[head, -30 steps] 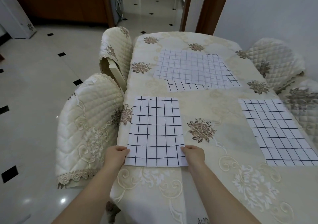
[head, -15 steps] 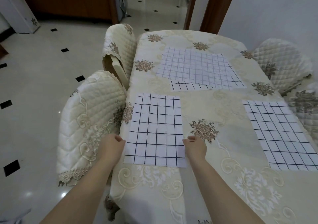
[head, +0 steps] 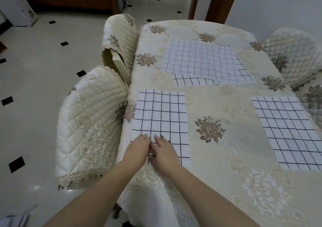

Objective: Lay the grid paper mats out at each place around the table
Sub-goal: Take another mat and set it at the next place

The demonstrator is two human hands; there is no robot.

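Head view: my left hand (head: 138,149) and right hand (head: 163,151) have come in from the corners of the near mat (head: 161,120); both now lie flat, fingers spread, side by side on its near edge, at the surface's (head: 226,157) left place. Looks placed, now smoothing. Right mat (head: 287,131) is down; spare stack (head: 203,63) waits at the far end.

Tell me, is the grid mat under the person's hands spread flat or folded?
Spread flat. The grid mat lies open on the tablecloth, its grid unbroken, with the left hand and right hand pressing its near end.
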